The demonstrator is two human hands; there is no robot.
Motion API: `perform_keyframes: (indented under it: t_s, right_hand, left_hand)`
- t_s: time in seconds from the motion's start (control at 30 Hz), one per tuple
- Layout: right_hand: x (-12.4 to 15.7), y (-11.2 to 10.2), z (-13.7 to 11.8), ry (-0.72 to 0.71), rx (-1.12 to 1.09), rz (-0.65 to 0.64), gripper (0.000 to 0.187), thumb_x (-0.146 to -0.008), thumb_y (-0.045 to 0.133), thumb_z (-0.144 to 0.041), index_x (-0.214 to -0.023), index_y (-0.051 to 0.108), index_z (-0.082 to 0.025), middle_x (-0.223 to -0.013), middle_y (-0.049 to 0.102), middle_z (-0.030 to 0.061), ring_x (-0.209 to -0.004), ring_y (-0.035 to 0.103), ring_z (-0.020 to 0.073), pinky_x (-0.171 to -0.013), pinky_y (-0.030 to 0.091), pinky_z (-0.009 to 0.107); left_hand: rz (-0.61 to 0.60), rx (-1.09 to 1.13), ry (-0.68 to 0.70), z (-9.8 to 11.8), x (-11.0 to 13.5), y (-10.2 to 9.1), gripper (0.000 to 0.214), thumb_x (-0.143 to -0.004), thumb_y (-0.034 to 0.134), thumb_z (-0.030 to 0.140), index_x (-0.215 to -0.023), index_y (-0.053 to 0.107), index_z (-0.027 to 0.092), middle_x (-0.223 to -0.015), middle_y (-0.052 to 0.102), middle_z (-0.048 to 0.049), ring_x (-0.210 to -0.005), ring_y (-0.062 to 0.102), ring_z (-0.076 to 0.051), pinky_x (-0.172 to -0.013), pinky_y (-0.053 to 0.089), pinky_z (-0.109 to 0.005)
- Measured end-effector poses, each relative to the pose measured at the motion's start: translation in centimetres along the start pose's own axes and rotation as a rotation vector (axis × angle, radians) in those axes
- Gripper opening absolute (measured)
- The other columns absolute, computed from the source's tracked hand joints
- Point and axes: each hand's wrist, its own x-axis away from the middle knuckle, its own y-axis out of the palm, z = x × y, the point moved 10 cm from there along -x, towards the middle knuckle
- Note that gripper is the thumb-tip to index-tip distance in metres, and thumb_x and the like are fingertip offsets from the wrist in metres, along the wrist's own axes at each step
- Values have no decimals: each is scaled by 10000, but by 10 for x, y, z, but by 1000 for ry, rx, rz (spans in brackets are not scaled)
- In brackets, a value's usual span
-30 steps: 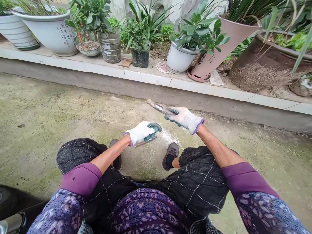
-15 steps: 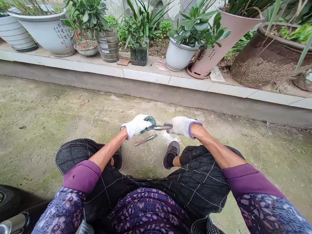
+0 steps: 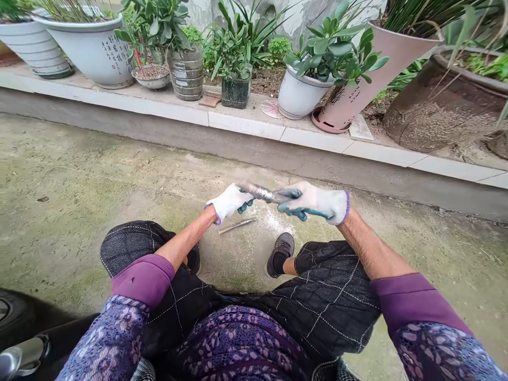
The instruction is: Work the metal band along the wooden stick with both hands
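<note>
Both hands are gloved in white with teal-coated fingers. By the right hand [image 3: 311, 202], closed, the right end of a metal rod [image 3: 262, 193] is gripped. The fingers of the left hand [image 3: 230, 202] are curled by the rod's left end; whether it is gripped there cannot be told, as the rod is blurred. Its bright middle is seen between the hands, above the floor [image 3: 79, 174]. On the concrete below, a second rod [image 3: 237, 226] is laid slantwise, and white powder [image 3: 274, 221] is scattered to its right. At the far side, a tiled ledge [image 3: 246, 127] is lined with potted plants; a white pot [image 3: 301, 95] is set left of a pink pot [image 3: 367, 74].
</note>
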Motion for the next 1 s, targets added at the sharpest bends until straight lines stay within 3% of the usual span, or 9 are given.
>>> perform_keyframes:
  t_s: [0.13, 0.23, 0.3, 0.43, 0.53, 0.63, 0.73, 0.87, 1.0]
  right_hand:
    - [-8, 38, 13, -9, 399, -221, 261, -741, 692, -301, -960, 754, -172, -636, 579, -17, -510, 447, 85, -458, 315, 204]
    - [-23, 23, 29, 117, 801, -64, 163, -733, 673, -246, -848, 761, -169, -629, 622, 32, -528, 507, 132, -499, 321, 254]
    - [-28, 2, 31, 182, 921, 69, 217, -765, 644, -274, -925, 757, -180, -709, 673, 76, -583, 566, 178, -532, 338, 283]
    - [-22, -38, 16, 159, 876, 313, 326, -817, 610, -339, -1101, 722, -226, -861, 709, 73, -697, 601, 194, -589, 386, 278]
    - [-10, -50, 4, 104, 592, 414, 376, -813, 635, -350, -1149, 709, -199, -778, 667, 28, -620, 542, 133, -555, 399, 237]
    - [-1, -40, 0, 75, 242, 357, 409, -805, 648, -371, -1142, 699, -145, -666, 584, -6, -511, 454, 87, -457, 377, 205]
    - [2, -18, -3, 39, 112, 193, 503, -772, 688, -402, -1203, 684, -141, -655, 560, -21, -486, 430, 74, -414, 360, 192]
    - [0, 14, 5, 16, 210, -111, 487, -734, 706, -383, -1158, 725, -144, -682, 602, -11, -499, 460, 83, -424, 348, 199]
    - [-6, 13, 24, 67, 549, -85, 276, -717, 704, -333, -950, 787, -209, -682, 655, 5, -557, 531, 134, -493, 383, 239]
  left_hand:
    - [-43, -168, 43, 4, 3, -1, 203, -732, 554, 205, -853, 706, 148, -651, 592, 25, -504, 479, -67, -439, 367, -163]
    - [-71, -237, -6, 0, 8, 9, 178, -727, 542, 188, -798, 698, 142, -617, 582, 30, -472, 467, -63, -437, 364, -173]
    - [-72, -206, -52, -2, 12, 16, 176, -733, 561, 194, -822, 700, 135, -621, 598, 25, -449, 471, -62, -425, 368, -180]
    - [-47, 44, -100, 0, 16, 23, 196, -768, 591, 221, -906, 689, 123, -639, 624, 13, -407, 474, -58, -396, 376, -187]
    - [-43, 211, -91, 1, 15, 24, 185, -771, 563, 181, -904, 677, 122, -626, 617, 16, -390, 473, -57, -388, 377, -190]
    - [-22, 233, -66, -3, 12, 20, 199, -769, 561, 180, -909, 690, 125, -644, 623, 16, -404, 475, -53, -396, 377, -188]
    - [12, 171, -38, -5, 7, 11, 211, -740, 573, 185, -892, 704, 120, -650, 622, 17, -423, 470, -55, -413, 373, -191]
    - [-21, 81, 34, 5, 3, 6, 197, -661, 598, 191, -805, 707, 113, -708, 659, -3, -554, 529, -83, -525, 422, -201]
    - [-33, -143, 62, 7, 5, 8, 216, -665, 549, 201, -782, 715, 127, -667, 622, 24, -590, 507, -92, -560, 404, -205]
